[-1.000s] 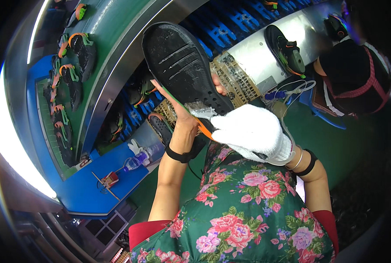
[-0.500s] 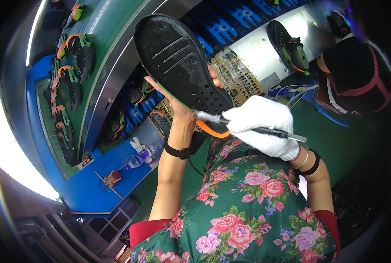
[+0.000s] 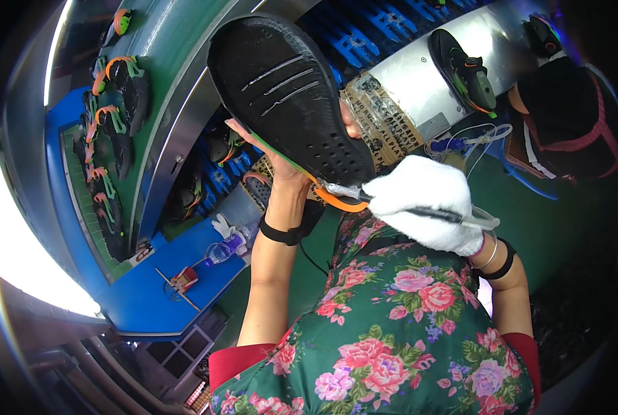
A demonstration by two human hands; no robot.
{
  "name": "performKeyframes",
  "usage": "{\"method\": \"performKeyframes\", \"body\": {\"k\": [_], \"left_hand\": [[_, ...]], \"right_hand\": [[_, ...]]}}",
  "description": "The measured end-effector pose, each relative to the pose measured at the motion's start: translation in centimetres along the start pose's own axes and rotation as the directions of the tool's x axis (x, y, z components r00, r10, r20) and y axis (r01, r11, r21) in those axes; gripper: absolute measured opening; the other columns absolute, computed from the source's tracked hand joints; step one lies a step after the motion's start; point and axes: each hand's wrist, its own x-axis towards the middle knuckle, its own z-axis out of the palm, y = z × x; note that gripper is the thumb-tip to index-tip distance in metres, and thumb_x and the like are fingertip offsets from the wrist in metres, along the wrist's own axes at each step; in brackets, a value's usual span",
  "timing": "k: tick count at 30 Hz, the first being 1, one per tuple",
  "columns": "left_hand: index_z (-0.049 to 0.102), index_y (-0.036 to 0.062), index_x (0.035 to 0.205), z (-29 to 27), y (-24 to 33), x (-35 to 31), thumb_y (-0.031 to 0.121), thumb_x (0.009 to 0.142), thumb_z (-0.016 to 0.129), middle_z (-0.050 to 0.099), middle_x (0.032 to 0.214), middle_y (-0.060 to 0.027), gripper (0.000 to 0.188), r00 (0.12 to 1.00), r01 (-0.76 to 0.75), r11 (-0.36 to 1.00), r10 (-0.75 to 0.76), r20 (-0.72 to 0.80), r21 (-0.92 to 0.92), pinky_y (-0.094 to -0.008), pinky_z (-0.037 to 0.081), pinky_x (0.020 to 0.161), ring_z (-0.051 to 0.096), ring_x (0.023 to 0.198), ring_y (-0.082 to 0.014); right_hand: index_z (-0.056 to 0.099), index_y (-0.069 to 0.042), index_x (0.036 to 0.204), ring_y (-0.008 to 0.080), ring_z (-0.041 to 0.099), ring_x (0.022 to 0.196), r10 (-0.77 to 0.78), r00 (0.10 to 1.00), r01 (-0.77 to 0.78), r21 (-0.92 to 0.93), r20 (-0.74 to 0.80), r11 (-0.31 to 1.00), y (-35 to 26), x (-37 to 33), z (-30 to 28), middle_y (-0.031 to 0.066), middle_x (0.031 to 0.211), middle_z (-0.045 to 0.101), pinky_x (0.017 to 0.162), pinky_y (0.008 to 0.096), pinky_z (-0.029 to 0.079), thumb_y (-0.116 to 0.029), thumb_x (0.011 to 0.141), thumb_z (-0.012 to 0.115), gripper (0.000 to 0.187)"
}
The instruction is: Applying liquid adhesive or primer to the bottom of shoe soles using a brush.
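My left hand [image 3: 285, 166] holds up a black shoe [image 3: 281, 90], gripping it from behind and along its side. Its broad underside faces me, with three raised glossy lines towards the toe and a patch of small holes near the heel. An orange strap [image 3: 340, 200] curves round the heel end, and green shows along one side. In a white glove, my right hand [image 3: 423, 207] is closed on a dark-handled brush [image 3: 342, 190]. The pale, wet-looking tip rests against the heel rim beside the orange strap. Most of my left fingers are hidden behind the shoe.
Several black, orange and green shoes [image 3: 119, 124] lie on a green conveyor at left. A blue table [image 3: 150, 297] bears a plastic bottle [image 3: 222, 250] and a red spool-like object [image 3: 183, 279]. Another shoe [image 3: 461, 72] stands on metal at right, near a person [image 3: 565, 111].
The brush tip has moved right along the heel rim, from the side towards the end. My right hand has shifted slightly right and down. The shoe is tilted a little differently.
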Motion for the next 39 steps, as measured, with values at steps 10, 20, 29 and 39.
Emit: {"method": "performKeyframes", "body": {"k": [10, 20, 29, 39], "left_hand": [[0.055, 0.0004, 0.124, 0.0, 0.0, 0.7, 0.108, 0.059, 0.032, 0.06, 0.1, -0.018, 0.127, 0.999, 0.032, 0.994, -0.031, -0.016, 0.106, -0.0438, 0.052, 0.079, 0.062, 0.086, -0.0285], [0.056, 0.0006, 0.126, -0.3, -0.2, 1.5, 0.109, 0.058, 0.03, 0.06, 0.1, -0.0197, 0.13, 1.0, 0.018, 0.995, -0.016, -0.021, 0.1, -0.0435, 0.053, 0.078, 0.062, 0.085, -0.0295], [0.055, -0.0006, 0.124, 0.1, -0.6, 2.1, 0.107, 0.063, 0.027, 0.061, 0.097, -0.0225, 0.127, 0.998, 0.033, 0.997, -0.03, -0.048, 0.069, -0.0456, 0.053, 0.076, 0.063, 0.082, -0.0322], [0.054, -0.0006, 0.123, 0.7, -0.8, 1.9, 0.107, 0.063, 0.029, 0.061, 0.097, -0.0211, 0.126, 0.992, 0.06, 0.994, -0.05, -0.119, 0.09, -0.0455, 0.053, 0.075, 0.062, 0.083, -0.0334]], "right_hand": [[0.078, -0.006, 0.087, 0.0246, 0.071, 0.078, 0.027, 1.0, -0.027, 0.054, 0.0, 0.998, 0.7, 0.0, -0.8, 0.0119, 0.094, 0.077, 0.071, 0.0339, 0.055, 0.0, 0.072, 0.082, 0.017], [0.078, -0.006, 0.085, 0.0251, 0.071, 0.077, -0.016, 1.0, 0.016, -0.008, -0.012, 1.0, 0.3, -0.2, -0.9, 0.0124, 0.092, 0.077, 0.069, 0.0346, 0.055, 0.0, 0.07, 0.083, 0.017], [0.077, -0.006, 0.084, 0.0249, 0.07, 0.074, -0.041, 0.998, 0.041, -0.005, -0.042, 0.999, 0.1, -0.2, -1.1, 0.0125, 0.091, 0.077, 0.068, 0.0341, 0.054, 0.002, 0.069, 0.081, 0.017], [0.077, -0.004, 0.087, 0.0256, 0.07, 0.076, 0.013, 0.997, -0.019, -0.09, -0.073, 0.996, 0.5, -0.8, -1.3, 0.0137, 0.094, 0.077, 0.068, 0.034, 0.055, 0.002, 0.072, 0.081, 0.017]]}}
